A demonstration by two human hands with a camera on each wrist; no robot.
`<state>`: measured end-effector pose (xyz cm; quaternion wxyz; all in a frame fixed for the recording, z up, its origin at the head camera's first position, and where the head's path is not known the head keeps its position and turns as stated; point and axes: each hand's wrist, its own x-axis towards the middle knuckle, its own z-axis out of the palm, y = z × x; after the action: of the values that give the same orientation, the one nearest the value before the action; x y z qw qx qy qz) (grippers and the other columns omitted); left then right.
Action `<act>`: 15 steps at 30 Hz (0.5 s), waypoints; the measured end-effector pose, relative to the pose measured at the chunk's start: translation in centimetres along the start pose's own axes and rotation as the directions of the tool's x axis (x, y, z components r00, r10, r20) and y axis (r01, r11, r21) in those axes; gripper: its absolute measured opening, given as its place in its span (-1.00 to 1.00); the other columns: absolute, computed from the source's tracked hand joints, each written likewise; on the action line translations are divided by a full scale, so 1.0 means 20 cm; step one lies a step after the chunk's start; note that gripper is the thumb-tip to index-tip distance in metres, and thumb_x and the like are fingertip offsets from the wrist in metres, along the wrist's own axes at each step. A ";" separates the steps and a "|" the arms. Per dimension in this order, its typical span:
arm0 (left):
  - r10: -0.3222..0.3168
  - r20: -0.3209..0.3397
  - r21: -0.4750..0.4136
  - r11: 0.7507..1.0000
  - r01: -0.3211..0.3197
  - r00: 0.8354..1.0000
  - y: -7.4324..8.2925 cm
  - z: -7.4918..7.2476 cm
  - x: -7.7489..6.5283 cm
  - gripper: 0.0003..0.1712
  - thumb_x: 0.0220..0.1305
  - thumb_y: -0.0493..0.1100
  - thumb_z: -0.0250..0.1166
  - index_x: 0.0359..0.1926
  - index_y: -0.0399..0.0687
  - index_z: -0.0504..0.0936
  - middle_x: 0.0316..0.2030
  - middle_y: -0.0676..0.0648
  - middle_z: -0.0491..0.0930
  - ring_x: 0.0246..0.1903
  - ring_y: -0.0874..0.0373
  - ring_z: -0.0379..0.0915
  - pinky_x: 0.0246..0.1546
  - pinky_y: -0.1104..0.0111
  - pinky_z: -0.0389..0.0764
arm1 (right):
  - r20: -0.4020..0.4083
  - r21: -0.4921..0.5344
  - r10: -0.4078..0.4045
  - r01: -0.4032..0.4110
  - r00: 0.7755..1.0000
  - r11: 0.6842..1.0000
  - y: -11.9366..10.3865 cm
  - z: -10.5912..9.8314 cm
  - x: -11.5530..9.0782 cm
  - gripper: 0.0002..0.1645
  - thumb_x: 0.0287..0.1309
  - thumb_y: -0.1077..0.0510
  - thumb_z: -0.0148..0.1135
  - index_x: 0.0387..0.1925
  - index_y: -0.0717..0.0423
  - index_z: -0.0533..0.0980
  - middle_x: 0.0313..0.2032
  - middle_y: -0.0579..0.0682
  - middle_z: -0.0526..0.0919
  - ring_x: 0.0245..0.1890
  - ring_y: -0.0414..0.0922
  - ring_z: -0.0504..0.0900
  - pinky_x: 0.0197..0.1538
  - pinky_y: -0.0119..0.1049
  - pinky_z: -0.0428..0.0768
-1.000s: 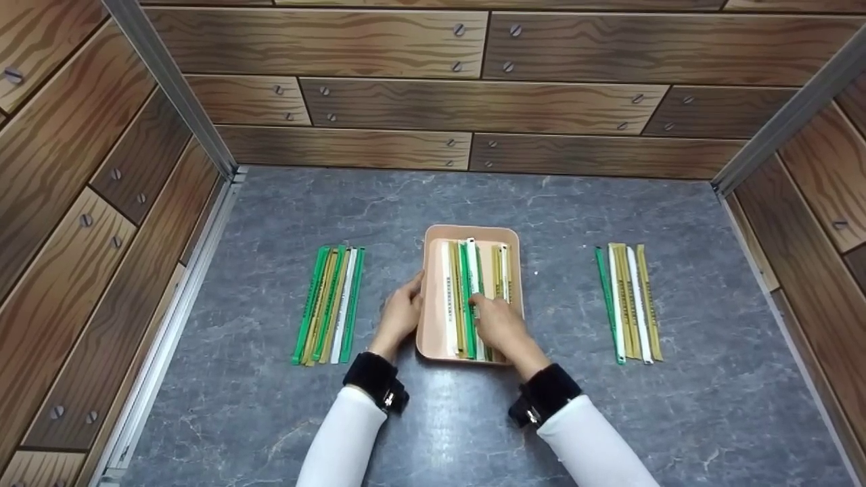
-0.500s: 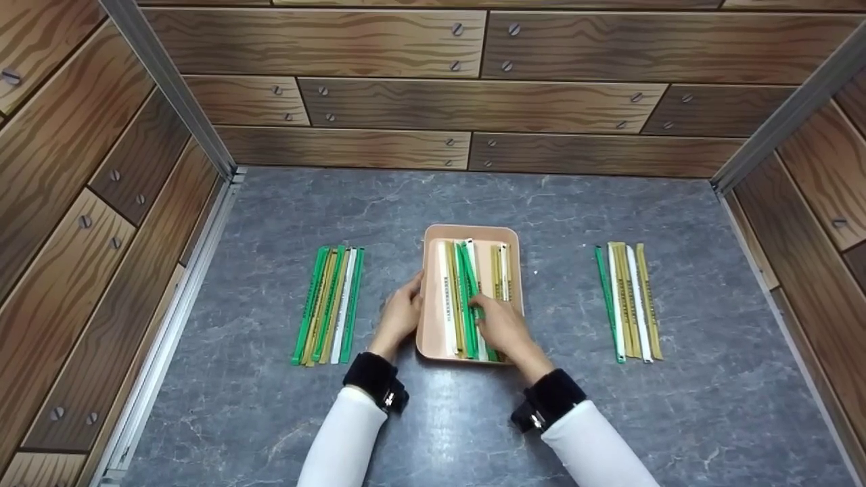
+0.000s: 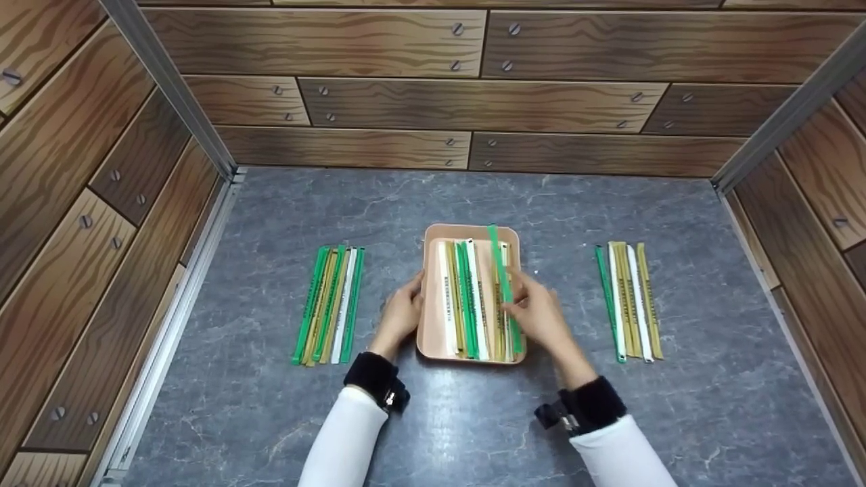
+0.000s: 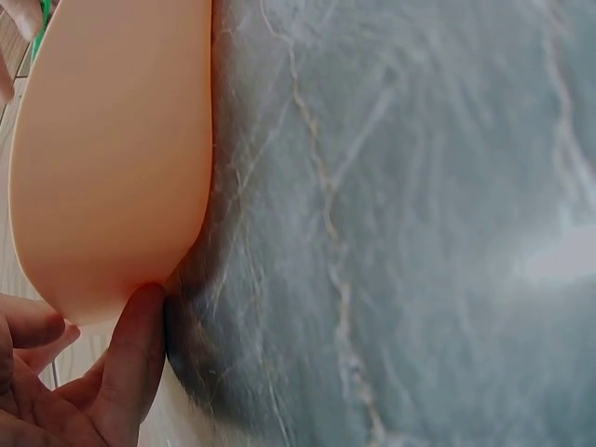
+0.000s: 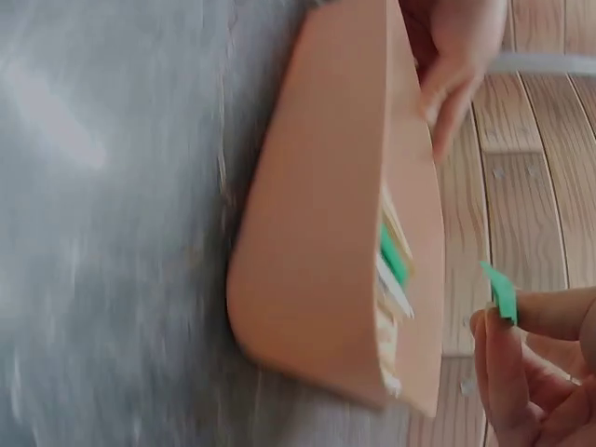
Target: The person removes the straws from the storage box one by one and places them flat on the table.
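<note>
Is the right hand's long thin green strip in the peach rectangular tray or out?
Out: in the right wrist view, the right hand pinches the strip above the tray.

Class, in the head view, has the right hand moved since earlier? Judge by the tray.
Yes, to the right: the right hand, earlier reaching to the middle of the tray, now reaches only just inside its right rim.

In the head view we note the left forearm (image 3: 345, 439) entering from 7 o'clock, aimed toward 1 o'clock; left hand (image 3: 400, 311) gripping. The right forearm (image 3: 626, 453) enters from 5 o'clock, aimed toward 11 o'clock; we log the right hand (image 3: 538, 314) in a fingertip pinch
</note>
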<state>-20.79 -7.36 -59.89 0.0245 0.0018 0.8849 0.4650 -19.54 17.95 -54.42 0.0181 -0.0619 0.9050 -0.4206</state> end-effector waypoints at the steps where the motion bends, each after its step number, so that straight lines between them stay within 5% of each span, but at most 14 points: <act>1: 0.004 0.000 0.004 1.000 -0.004 1.000 0.00 0.00 0.00 -0.39 0.36 -0.33 0.12 0.42 -0.02 0.35 0.27 -0.20 0.42 0.16 -0.19 0.43 0.15 0.00 0.44 | -0.020 -0.016 0.009 -0.009 1.000 1.000 0.02 -0.03 0.00 -0.21 0.03 0.41 0.38 0.34 0.21 0.38 -0.40 0.10 0.62 -0.41 -0.03 0.62 -0.39 -0.21 0.63; 15: 0.036 -0.009 -0.002 0.999 -0.036 0.999 0.00 0.00 0.00 -0.41 0.35 -0.34 0.12 0.40 -0.08 0.37 0.23 -0.23 0.45 0.11 -0.16 0.48 0.14 0.03 0.46 | -0.087 -0.260 0.181 -0.198 0.980 0.945 0.39 -0.32 -0.06 -0.37 0.13 0.34 0.27 0.27 0.34 0.40 -0.26 0.27 0.64 -0.35 0.11 0.62 -0.37 -0.06 0.58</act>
<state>-20.86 -7.41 -59.87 0.0121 0.0158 0.8843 0.4666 -19.73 27.95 -56.18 0.0219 0.0368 0.9552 -0.2928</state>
